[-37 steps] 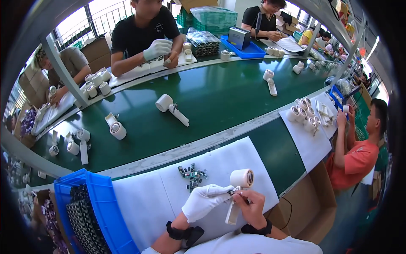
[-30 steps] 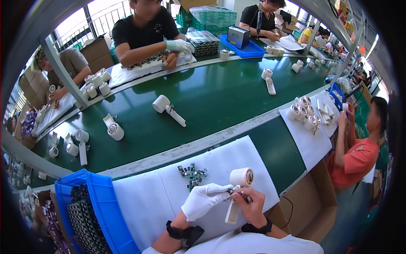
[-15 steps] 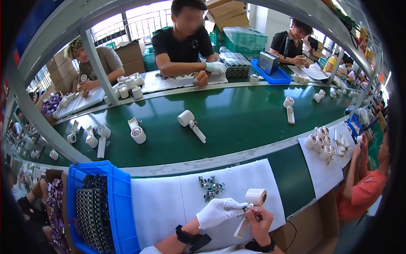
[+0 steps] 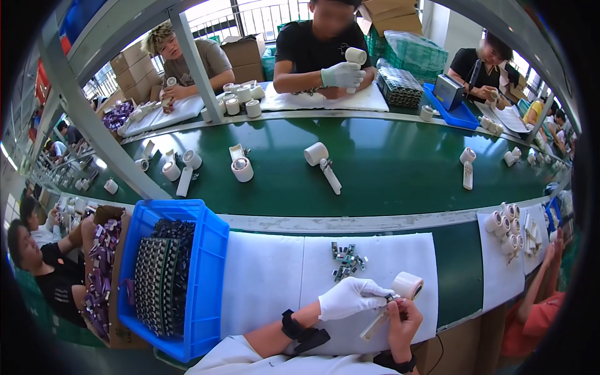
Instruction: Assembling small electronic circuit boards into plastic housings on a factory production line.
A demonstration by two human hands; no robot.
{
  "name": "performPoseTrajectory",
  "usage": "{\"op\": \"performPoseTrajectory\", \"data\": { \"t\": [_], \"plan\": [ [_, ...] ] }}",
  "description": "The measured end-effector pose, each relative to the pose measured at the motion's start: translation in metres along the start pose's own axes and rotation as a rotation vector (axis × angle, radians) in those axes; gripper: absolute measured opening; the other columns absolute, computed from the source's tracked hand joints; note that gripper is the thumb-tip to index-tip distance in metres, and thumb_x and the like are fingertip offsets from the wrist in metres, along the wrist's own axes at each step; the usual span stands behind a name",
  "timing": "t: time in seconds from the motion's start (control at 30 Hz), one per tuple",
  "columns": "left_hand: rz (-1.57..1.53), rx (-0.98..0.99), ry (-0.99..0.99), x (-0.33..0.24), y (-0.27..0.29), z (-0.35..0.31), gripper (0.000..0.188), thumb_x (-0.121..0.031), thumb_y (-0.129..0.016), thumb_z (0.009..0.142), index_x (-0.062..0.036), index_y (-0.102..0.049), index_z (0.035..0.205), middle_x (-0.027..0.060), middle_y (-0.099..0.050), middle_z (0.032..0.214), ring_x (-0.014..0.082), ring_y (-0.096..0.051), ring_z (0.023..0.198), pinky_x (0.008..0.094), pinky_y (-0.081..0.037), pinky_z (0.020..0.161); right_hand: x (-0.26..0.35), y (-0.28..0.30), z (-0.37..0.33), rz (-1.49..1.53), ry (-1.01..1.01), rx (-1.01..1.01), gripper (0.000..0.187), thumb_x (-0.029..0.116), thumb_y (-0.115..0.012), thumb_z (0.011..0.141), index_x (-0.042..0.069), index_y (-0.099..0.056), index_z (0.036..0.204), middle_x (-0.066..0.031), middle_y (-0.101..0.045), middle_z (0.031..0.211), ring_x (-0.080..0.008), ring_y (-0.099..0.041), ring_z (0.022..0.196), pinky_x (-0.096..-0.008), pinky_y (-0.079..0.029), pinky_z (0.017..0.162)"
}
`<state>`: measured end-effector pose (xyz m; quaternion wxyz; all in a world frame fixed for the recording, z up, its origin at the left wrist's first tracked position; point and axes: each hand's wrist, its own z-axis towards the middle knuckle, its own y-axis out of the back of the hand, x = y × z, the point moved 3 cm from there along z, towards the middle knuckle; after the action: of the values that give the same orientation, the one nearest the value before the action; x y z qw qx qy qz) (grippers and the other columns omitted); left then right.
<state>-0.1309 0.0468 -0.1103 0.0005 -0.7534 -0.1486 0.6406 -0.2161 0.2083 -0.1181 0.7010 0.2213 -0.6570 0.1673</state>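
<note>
My left hand, in a white glove with a black wrist strap, pinches a small circuit board between thumb and fingers. Close against it, my bare right hand has its thumb and fingertips pressed together at the board's edge; what exactly they grip is hidden. Just beyond the fingertips is the round white head of a handheld fan. Its open white handle slants down below my hands, partly covered by them. A loose pile of small green circuit boards lies on the white foam sheet beyond my left hand.
Left of the sheet stands a blue crate packed with circuit-board panels. A green conveyor belt carries several white fans past a metal rail. More fan heads stand at right, by a co-worker in red. Other people work across the belt.
My view has swung left, so the scene sits farther right. Both hands stay together at the circuit board. Across the belt, a co-worker's gloved hand now holds up a white fan.
</note>
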Motion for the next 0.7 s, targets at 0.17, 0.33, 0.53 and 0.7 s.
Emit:
{"op": "performPoseTrajectory", "data": {
  "t": [0.17, 0.33, 0.53, 0.7],
  "plan": [
    [0.004, 0.000, 0.014, -0.001, 0.001, 0.000, 0.030, -0.012, -0.073, 0.090, -0.0059, -0.071, 0.120, 0.0021, -0.073, 0.104, 0.0076, -0.063, 0.093, 0.0246, -0.052, 0.088, -0.004, 0.001, -0.001, -0.046, 0.017, 0.000, 0.018, 0.014, -0.075, 0.089, -0.002, -0.068, 0.089, 0.0019, -0.061, 0.068, -0.0035, -0.050, 0.062, -0.0194, -0.038, 0.055],
    [-0.006, -0.003, 0.020, -0.003, 0.001, -0.001, 0.032, -0.014, -0.074, 0.089, -0.0054, -0.071, 0.120, 0.0026, -0.073, 0.104, 0.0076, -0.063, 0.093, 0.0253, -0.052, 0.089, -0.002, 0.000, -0.001, -0.040, 0.028, -0.011, 0.018, 0.015, -0.075, 0.089, -0.002, -0.069, 0.089, 0.0026, -0.060, 0.068, -0.0033, -0.049, 0.061, -0.0193, -0.036, 0.054],
    [0.066, -0.016, 0.016, -0.011, -0.001, -0.004, 0.033, -0.015, -0.076, 0.088, -0.0056, -0.071, 0.120, 0.0032, -0.073, 0.104, 0.0078, -0.063, 0.093, 0.0260, -0.052, 0.089, -0.001, 0.002, -0.002, -0.072, 0.024, -0.008, 0.018, 0.015, -0.074, 0.089, -0.002, -0.069, 0.088, 0.0032, -0.059, 0.068, -0.0026, -0.046, 0.061, -0.0194, -0.032, 0.053],
    [0.066, -0.014, 0.022, -0.009, 0.000, -0.002, 0.032, -0.015, -0.076, 0.088, -0.0054, -0.071, 0.119, 0.0033, -0.073, 0.104, 0.0076, -0.063, 0.093, 0.0254, -0.052, 0.089, -0.004, 0.002, -0.002, -0.078, 0.046, -0.019, 0.017, 0.015, -0.074, 0.089, -0.002, -0.070, 0.089, 0.0033, -0.059, 0.068, -0.0021, -0.045, 0.060, -0.0196, -0.032, 0.052]
  ]
}}
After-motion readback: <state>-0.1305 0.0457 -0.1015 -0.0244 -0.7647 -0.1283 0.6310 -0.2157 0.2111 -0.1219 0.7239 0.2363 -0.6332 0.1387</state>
